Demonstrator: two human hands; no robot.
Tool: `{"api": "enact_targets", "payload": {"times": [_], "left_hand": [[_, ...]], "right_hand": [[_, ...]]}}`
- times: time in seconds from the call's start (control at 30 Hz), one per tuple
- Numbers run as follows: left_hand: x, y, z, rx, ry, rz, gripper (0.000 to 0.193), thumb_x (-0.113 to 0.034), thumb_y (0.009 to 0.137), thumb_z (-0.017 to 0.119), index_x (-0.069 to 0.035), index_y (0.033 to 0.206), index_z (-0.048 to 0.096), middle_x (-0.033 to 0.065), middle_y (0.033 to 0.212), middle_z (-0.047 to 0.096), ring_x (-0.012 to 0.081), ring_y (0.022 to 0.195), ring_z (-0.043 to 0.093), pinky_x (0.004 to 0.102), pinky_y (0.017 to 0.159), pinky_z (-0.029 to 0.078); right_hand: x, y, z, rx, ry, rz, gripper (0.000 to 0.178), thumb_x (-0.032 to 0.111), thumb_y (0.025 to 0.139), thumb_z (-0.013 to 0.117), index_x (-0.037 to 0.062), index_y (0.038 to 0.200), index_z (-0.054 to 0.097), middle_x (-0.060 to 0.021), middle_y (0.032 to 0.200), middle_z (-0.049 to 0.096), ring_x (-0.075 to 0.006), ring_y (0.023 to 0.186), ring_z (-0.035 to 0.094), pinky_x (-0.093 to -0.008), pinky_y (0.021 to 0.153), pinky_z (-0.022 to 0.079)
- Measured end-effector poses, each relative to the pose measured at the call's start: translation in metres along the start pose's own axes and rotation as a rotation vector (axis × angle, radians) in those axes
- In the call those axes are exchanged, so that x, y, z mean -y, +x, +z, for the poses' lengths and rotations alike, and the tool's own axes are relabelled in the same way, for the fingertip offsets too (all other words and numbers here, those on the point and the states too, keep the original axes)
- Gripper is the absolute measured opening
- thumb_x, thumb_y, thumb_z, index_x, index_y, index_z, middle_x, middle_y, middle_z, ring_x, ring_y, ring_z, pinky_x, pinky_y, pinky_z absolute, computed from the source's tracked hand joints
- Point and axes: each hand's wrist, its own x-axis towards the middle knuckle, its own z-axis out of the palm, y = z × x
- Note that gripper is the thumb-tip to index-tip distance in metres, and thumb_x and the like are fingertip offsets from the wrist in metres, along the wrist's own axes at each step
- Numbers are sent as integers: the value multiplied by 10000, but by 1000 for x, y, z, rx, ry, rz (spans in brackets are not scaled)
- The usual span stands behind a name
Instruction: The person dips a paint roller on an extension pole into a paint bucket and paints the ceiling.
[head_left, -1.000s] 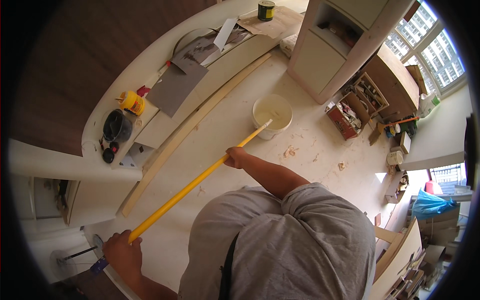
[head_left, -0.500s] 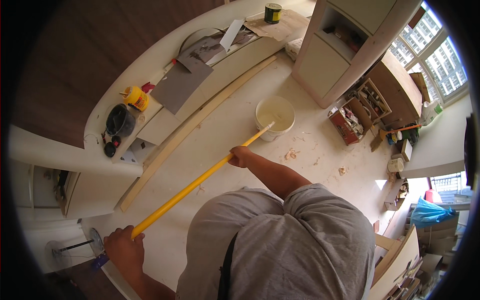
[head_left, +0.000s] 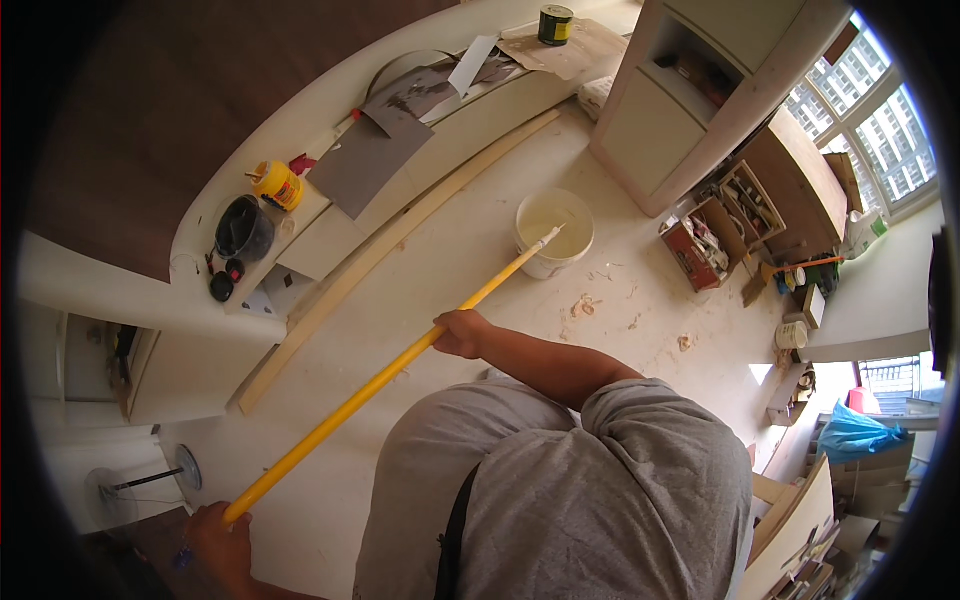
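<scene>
A long yellow pole (head_left: pixel 352 402) slants from the lower left up toward the middle. My left hand (head_left: pixel 222 548) is closed round its near end, at the lower left. Further along the shaft my right hand (head_left: pixel 461 333) wraps round it. The pole's far end is whitish and coated, and lies over the mouth of a white bucket (head_left: pixel 546 268) on the floor. Pale liquid shows inside the bucket. Whether anything is fitted to the pole's tip, or whether the tip touches the liquid, I cannot make out.
Left, a white ledge carries a yellow tub (head_left: pixel 277 186), a black container (head_left: pixel 243 230), a grey sheet (head_left: pixel 372 163) and a dark can (head_left: pixel 556 25). A wooden strip (head_left: pixel 400 262) lies along its foot. A tool box (head_left: pixel 697 245) stands right; shavings (head_left: pixel 584 305) litter the floor.
Both hands have moved toward the lower left, drawing the pole back. More of its whitish end now shows over the bucket. The view has shifted slightly.
</scene>
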Motion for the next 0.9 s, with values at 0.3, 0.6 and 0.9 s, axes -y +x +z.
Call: {"api": "enact_targets", "payload": {"times": [0.3,0.6,0.9], "left_hand": [[46,-46,1,78,-79,-207,342,-103,594,887,-11,889,740,160,841,682,356,849,657,459,808,507],[9,-38,56,75,42,-99,293,-129,620,894,-33,848,738,135,856,675,344,857,632,445,876,449],[18,-65,91,-26,-29,-34,274,-167,652,890,-68,862,746,116,798,657,328,827,630,466,851,430]], "right_hand": [[-33,-17,9,188,-25,83,289,209,1016,615,20,1229,561,-171,1193,675,-298,1073,697,-364,842,592],[-42,21,7,-163,-31,54,265,161,969,681,18,1173,591,-167,1062,696,-289,917,727,-400,766,662],[-57,18,2,-219,-107,-36,252,181,968,700,5,1129,616,-145,1043,689,-273,885,728,-376,753,658]]}}
